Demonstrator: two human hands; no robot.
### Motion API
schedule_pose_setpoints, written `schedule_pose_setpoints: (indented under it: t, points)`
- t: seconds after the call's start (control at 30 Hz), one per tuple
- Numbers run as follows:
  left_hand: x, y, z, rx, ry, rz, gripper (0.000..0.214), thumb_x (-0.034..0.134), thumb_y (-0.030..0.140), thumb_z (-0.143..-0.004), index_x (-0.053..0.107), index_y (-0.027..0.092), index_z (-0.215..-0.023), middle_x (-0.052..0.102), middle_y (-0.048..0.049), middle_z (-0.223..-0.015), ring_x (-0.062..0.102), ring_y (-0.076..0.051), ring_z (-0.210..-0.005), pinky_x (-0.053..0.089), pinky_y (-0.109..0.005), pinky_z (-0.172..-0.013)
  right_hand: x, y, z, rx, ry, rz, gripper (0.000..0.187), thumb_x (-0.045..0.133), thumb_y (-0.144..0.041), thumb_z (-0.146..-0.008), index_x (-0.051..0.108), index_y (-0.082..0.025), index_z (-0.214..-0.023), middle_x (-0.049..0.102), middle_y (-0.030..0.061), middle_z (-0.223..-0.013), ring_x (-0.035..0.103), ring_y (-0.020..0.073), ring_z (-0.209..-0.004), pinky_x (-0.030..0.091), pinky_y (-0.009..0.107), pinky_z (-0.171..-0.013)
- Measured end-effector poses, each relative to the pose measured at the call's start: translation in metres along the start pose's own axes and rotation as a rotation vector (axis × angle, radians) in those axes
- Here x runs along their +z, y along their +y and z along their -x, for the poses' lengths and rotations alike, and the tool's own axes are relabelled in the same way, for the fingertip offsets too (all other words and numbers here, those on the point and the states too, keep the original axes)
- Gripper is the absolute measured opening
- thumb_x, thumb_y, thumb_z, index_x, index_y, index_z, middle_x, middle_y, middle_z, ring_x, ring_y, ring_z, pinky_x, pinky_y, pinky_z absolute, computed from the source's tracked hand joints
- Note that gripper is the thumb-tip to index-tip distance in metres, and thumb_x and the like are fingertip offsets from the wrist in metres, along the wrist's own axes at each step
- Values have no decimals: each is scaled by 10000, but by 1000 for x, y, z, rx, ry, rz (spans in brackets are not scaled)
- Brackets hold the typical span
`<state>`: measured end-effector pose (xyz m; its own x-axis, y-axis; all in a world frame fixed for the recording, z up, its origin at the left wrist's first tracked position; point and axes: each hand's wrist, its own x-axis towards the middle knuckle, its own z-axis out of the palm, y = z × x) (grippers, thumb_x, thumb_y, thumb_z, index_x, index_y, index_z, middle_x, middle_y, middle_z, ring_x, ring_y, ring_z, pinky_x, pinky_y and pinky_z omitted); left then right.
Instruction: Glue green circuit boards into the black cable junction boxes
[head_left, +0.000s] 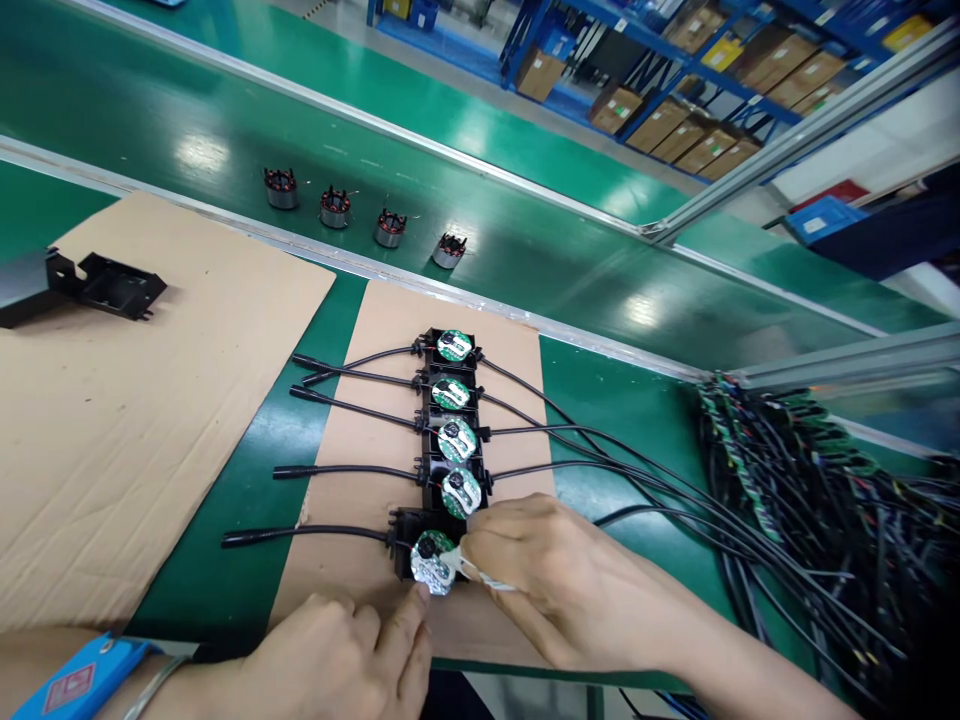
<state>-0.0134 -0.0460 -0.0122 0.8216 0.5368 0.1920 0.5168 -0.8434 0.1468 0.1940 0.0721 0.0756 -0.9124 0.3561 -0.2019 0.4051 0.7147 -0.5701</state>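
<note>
Right hand [551, 580] grips white tool [454, 561] at 3 o'clock on board [427, 575]; left hand [334, 650], grip unclear, probably steadies 6 o'clock.

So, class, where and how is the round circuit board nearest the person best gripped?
Probably pinch the round circuit board by its rim, from the near side, where the left hand meets it. It is a flat disc with components on its face, so the edge seems safest; the right hand and white nozzle occupy its right side.
</note>
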Motion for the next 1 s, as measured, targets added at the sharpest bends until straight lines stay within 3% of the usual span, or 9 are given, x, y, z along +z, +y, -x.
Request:
schedule_pose_setpoints:
  t: [0.23, 0.63, 0.77, 0.87, 0.93, 1.0]
  points:
    - [-4, -2, -3, -3, -10, 1, 244, 614, 169, -796, 629, 121, -1035, 709, -155, -1094, 559, -125, -417, 325, -219, -320, 1, 7, -6, -24, 24, 17, 164, 418, -87, -768, 393, -200, -651, 391, -14, -620, 323, 127, -559, 255, 261, -512]
    - [-3, 0, -2, -5, -59, -11, 274, 591, 169, -820, 622, 113, -1086, 683, -155, -1143, 582, -146, -411, 346, -249, -301, 0, -3, 16, 37, -5, 47, 157, 408, -85, -808, 507, -177, -727, 533, 33, -703, 434, 147, -635, 265, 271, -539]
    - [-2, -1, -1, -19, -108, 3, 264, 573, 168, -834, 612, 113, -1089, 678, -161, -1158, 621, -157, -458, 373, -251, -335, -12, -2, 24, 92, 163, -196, 176, 440, -137, -857, 614, -161, -859, 579, 23, -702, 486, 122, -623, 332, 249, -573]
    - [-2, -4, 1, -8, -29, -30, 253, 552, 133, -835, 612, 114, -1080, 685, -161, -1147, 619, -139, -462, 383, -230, -352, -13, 12, 32, 154, 349, -405, 139, 528, -225, -866, 654, -167, -851, 612, 25, -711, 525, 119, -619, 368, 236, -557]
    - [-6, -9, 1, 2, 59, -55, 223, 541, 117, -840, 623, 123, -1048, 704, -134, -1119, 623, -136, -460, 401, -225, -348, -12, 32, 35, 301, 551, -554, 143, 622, -298, -823, 649, -173, -885, 605, 11, -681, 507, 113, -551, 372, 235, -507]
    - [-14, -16, 1, -17, 118, -43, 187, 518, 153, -886, 631, 135, -1035, 715, -103, -1103, 653, -141, -499, 457, -222, -375, -15, 60, 35, 553, 831, -710, 257, 711, -348, -758, 618, -175, -923, 586, -14, -647, 485, 101, -485, 387, 233, -466]
